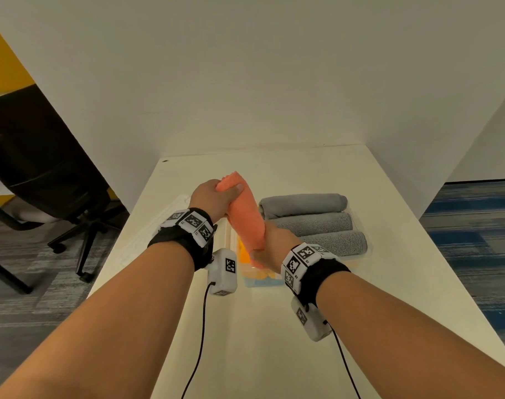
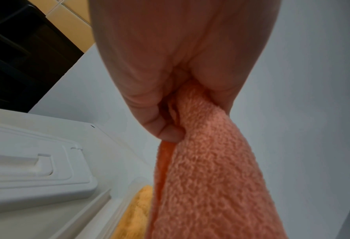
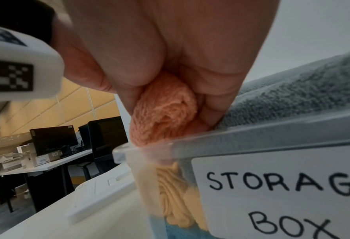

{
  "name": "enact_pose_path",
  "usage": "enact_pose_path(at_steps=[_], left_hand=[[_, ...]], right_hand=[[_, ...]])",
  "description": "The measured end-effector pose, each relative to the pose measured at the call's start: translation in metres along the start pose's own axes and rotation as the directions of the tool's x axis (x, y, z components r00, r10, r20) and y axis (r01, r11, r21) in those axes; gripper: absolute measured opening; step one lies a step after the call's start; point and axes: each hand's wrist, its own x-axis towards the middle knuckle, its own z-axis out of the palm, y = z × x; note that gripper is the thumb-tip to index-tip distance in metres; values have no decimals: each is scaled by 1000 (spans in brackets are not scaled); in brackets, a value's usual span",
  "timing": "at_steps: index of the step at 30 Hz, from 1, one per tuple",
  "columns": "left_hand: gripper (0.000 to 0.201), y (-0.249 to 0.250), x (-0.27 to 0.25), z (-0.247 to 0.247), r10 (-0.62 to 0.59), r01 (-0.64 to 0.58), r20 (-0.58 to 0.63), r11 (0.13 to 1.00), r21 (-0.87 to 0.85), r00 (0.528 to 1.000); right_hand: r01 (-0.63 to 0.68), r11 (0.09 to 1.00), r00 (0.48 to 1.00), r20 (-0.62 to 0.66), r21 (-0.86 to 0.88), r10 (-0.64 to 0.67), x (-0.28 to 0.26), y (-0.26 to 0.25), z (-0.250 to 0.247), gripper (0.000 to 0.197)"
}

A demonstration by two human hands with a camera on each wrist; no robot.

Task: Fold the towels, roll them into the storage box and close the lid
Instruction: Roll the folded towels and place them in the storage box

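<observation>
A rolled orange towel (image 1: 247,217) is held slanted above the left part of the clear storage box (image 1: 357,256). My left hand (image 1: 216,197) grips its far upper end (image 2: 210,161), and my right hand (image 1: 270,244) grips its near lower end (image 3: 163,114) just over the box rim (image 3: 251,134). Three rolled grey towels (image 1: 311,218) lie side by side on top in the box. A yellow towel (image 3: 176,190) and something blue lie lower in the box. The white lid (image 1: 159,223) rests on the table left of the box.
The box carries a label reading STORAGE BOX (image 3: 282,194). The white table (image 1: 260,326) has white partition walls behind and to the right. A black office chair (image 1: 44,174) stands to the left on the floor. Desks with monitors (image 3: 55,142) stand further off.
</observation>
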Motion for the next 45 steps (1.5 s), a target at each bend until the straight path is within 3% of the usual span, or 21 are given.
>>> enact_pose_path(at_steps=[2,5,11,15,19,21,23,25,28,35,40,45], left_hand=[[39,-4,1,3,-19,19,17,1000,16,1000],[25,-14,4,7,-56,53,54,997,57,997],[45,-35,10,11,-142,106,118,956,273,983],[48,-44,15,16,-159,74,146,883,464,977],[51,-54,19,20,-172,60,138,810,583,975],[51,-55,19,21,-152,27,142,772,635,978],[49,-54,20,22,-129,-13,153,722,692,980],[48,-52,20,24,-112,-42,162,686,727,980],[48,-55,22,28,-88,-74,170,645,760,982],[43,-62,28,38,-68,-86,164,623,777,984],[44,-63,30,45,-46,-87,148,626,775,988],[42,-67,33,52,-20,-162,207,550,819,978]], right_hand=[[-7,995,998,61,-96,13,-3,-2,-1,11],[2,987,993,113,-158,16,-10,0,-1,20],[-80,977,981,157,-200,112,-27,-5,11,45],[-65,985,981,172,-158,93,-36,-4,25,36],[37,963,955,294,-265,44,-36,-5,25,31],[117,912,930,366,-394,39,-35,-3,25,42],[160,862,932,362,-482,30,-35,0,24,53],[184,834,938,345,-520,9,-32,0,21,51],[195,852,929,370,-486,-2,-31,-1,16,54],[164,881,973,220,-443,-71,-35,6,15,32],[161,869,965,258,-468,-39,-33,6,18,23],[136,873,972,232,-469,-27,-37,0,15,33]])
